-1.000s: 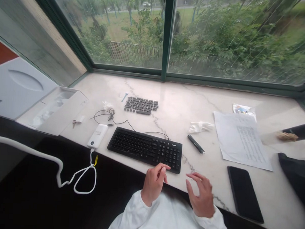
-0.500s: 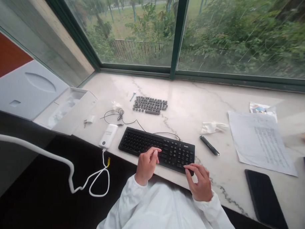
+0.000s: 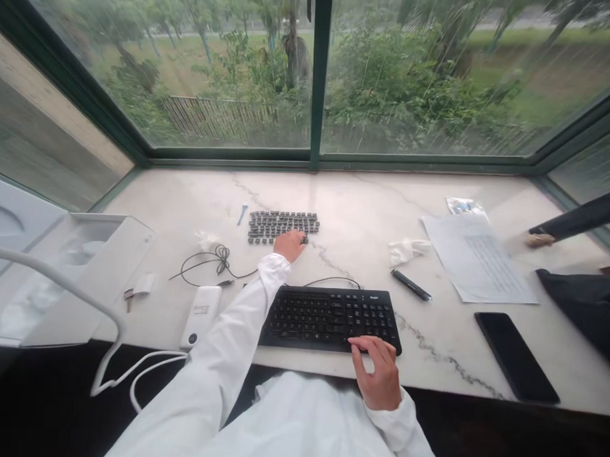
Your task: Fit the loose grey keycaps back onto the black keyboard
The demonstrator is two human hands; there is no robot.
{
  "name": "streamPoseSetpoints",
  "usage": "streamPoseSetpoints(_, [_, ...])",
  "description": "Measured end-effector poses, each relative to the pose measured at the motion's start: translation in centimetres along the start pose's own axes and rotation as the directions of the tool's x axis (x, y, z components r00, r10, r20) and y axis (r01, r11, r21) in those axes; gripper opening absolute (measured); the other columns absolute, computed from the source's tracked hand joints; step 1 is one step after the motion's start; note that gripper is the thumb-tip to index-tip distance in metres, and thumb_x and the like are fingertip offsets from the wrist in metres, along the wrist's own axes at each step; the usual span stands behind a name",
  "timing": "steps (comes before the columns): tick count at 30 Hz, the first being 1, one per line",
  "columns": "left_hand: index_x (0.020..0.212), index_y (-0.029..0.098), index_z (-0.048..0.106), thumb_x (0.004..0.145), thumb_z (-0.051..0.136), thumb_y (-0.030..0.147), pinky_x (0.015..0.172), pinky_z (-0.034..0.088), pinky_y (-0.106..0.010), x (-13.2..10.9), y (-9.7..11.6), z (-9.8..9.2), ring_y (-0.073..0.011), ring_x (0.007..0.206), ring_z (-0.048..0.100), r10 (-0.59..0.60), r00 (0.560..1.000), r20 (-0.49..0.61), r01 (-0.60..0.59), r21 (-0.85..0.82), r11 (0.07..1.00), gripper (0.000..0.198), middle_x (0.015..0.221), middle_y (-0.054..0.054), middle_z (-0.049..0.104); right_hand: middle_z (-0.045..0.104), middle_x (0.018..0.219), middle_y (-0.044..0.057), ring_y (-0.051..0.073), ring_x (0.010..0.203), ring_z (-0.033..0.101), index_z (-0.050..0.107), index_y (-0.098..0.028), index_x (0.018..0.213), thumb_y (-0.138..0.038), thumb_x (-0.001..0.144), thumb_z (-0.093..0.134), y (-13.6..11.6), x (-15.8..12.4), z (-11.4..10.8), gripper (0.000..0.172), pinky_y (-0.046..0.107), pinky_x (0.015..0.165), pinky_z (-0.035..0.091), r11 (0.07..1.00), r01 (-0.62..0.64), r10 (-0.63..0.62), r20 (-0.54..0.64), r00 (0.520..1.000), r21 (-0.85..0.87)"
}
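Observation:
My left hand (image 3: 289, 246) reaches across to a block of loose dark keycaps (image 3: 280, 222). Its fingers close at the long keycap (image 3: 305, 241) in the front row, which the hand mostly covers. A black keyboard (image 3: 326, 316) lies at the counter's front edge, its left end hidden behind my left sleeve. My right hand (image 3: 380, 371) is at the keyboard's front edge, right of its middle. There, the index fingertip touches the keyboard, the thumb is bent below, and a gap shows between them.
Left are a coiled cable (image 3: 218, 255), a white power bank (image 3: 202, 311), a white box (image 3: 98, 261) and a small blue tool (image 3: 242, 214). Right are a pen (image 3: 411, 284), a crumpled white glove (image 3: 408, 249), a paper sheet (image 3: 476, 261), a phone (image 3: 517, 356) and a dark umbrella (image 3: 580, 218).
My left hand has gone from above the keyboard forward to the loose keycaps. My right hand has shifted left along the keyboard's front edge. The view has turned right.

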State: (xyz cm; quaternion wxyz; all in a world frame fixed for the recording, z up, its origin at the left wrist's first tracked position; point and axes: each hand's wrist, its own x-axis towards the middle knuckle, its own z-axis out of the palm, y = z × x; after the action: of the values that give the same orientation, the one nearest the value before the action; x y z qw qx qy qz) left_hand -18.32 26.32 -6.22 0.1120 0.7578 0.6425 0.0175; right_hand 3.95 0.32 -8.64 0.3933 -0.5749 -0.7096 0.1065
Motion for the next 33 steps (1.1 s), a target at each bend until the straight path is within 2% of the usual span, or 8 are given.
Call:
streamPoseSetpoints(6, [0.11, 0.027, 0.06, 0.084, 0.052, 0.034, 0.079, 0.044, -0.033, 0.8, -0.3, 1.1, -0.0215, 0.089, 0.06, 0.057, 0.998, -0.023, -0.056, 0.033, 0.998, 0.028, 0.106, -0.005, 0.06, 0.065, 0.083, 0.001, 0.018, 0.08, 0.06, 0.061, -0.024, 0.092, -0.018, 0.085, 0.053, 0.2, -0.3, -0.2, 0.012, 0.035, 0.078, 0.037, 0.999, -0.016, 0.013, -0.056, 0.998, -0.048])
streamPoseSetpoints(14, [0.108, 0.026, 0.06, 0.084, 0.052, 0.033, 0.077, 0.045, -0.034, 0.9, -0.4, 1.3, -0.0212, 0.087, 0.06, 0.086, 0.996, -0.037, -0.084, 0.048, 0.995, 0.027, 0.105, -0.006, 0.059, 0.065, 0.083, 0.001, 0.018, 0.08, 0.06, 0.061, -0.024, 0.092, -0.019, 0.085, 0.053, -0.2, -0.7, 0.0, 0.012, 0.035, 0.077, 0.037, 0.998, -0.028, 0.023, -0.079, 0.997, -0.056])
streamPoseSetpoints(19, [0.103, 0.025, 0.063, 0.083, 0.054, 0.033, 0.077, 0.045, -0.031, 0.9, -0.3, 1.0, -0.0189, 0.085, 0.061, 0.088, 0.995, -0.038, -0.086, 0.039, 0.996, 0.024, 0.103, -0.006, 0.059, 0.065, 0.083, 0.0, 0.018, 0.08, 0.06, 0.061, -0.024, 0.092, -0.018, 0.085, 0.053, -0.3, -0.7, 0.4, 0.012, 0.035, 0.078, 0.037, 0.999, -0.017, 0.015, -0.064, 0.998, -0.04])
streamPoseSetpoints(23, [0.1, 0.023, 0.064, 0.083, 0.055, 0.035, 0.075, 0.046, -0.029, 0.0, 0.3, -0.2, -0.0175, 0.084, 0.061, 0.102, 0.993, -0.058, -0.102, 0.006, 0.995, 0.023, 0.104, -0.005, 0.059, 0.065, 0.082, 0.0, 0.017, 0.08, 0.06, 0.062, -0.024, 0.091, -0.018, 0.085, 0.053, -0.5, -0.6, 0.4, 0.012, 0.035, 0.077, 0.037, 0.999, -0.026, 0.024, -0.067, 0.997, -0.035])
streamPoseSetpoints(26, [0.098, 0.022, 0.063, 0.083, 0.055, 0.036, 0.074, 0.047, -0.027, -2.3, 1.5, -1.4, -0.0168, 0.085, 0.061, 0.112, 0.973, -0.204, -0.141, -0.134, 0.981, 0.022, 0.1, -0.005, 0.063, 0.064, 0.082, 0.0, 0.017, 0.078, 0.059, 0.062, -0.024, 0.091, -0.018, 0.085, 0.053, -0.7, -0.5, 0.4, 0.012, 0.035, 0.077, 0.036, 0.999, -0.039, 0.038, -0.061, 0.997, -0.022])
streamPoseSetpoints(28, [0.096, 0.021, 0.063, 0.082, 0.057, 0.034, 0.076, 0.047, -0.028, -4.9, 2.6, -2.1, -0.0165, 0.085, 0.062, 0.107, 0.946, -0.306, -0.192, -0.263, 0.946, 0.02, 0.095, -0.003, 0.066, 0.064, 0.081, 0.001, 0.016, 0.076, 0.059, 0.062, -0.023, 0.09, -0.018, 0.085, 0.053, -1.0, -0.2, 0.5, 0.012, 0.035, 0.076, 0.036, 0.999, -0.05, 0.05, -0.052, 0.997, -0.004])
streamPoseSetpoints(31, [0.094, 0.022, 0.062, 0.083, 0.056, 0.034, 0.077, 0.049, -0.027, -10.1, 4.3, -2.3, -0.0145, 0.081, 0.063, 0.115, 0.929, -0.351, -0.266, -0.421, 0.867, 0.017, 0.09, 0.0, 0.068, 0.063, 0.078, 0.001, 0.015, 0.07, 0.057, 0.062, -0.023, 0.09, -0.018, 0.086, 0.051, -1.3, 0.2, 0.7, 0.012, 0.034, 0.075, 0.036, 0.998, -0.06, 0.061, -0.013, 0.998, 0.028])
streamPoseSetpoints(33, [0.094, 0.023, 0.063, 0.084, 0.055, 0.032, 0.074, 0.05, -0.025, -13.9, 5.0, -1.6, -0.0126, 0.077, 0.063, 0.121, 0.937, -0.326, -0.278, -0.492, 0.825, 0.016, 0.09, 0.001, 0.069, 0.062, 0.075, 0.0, 0.015, 0.068, 0.056, 0.062, -0.022, 0.091, -0.018, 0.086, 0.051, -1.4, 0.5, 0.9, 0.013, 0.034, 0.074, 0.036, 0.997, -0.056, 0.054, 0.036, 0.998, 0.051])
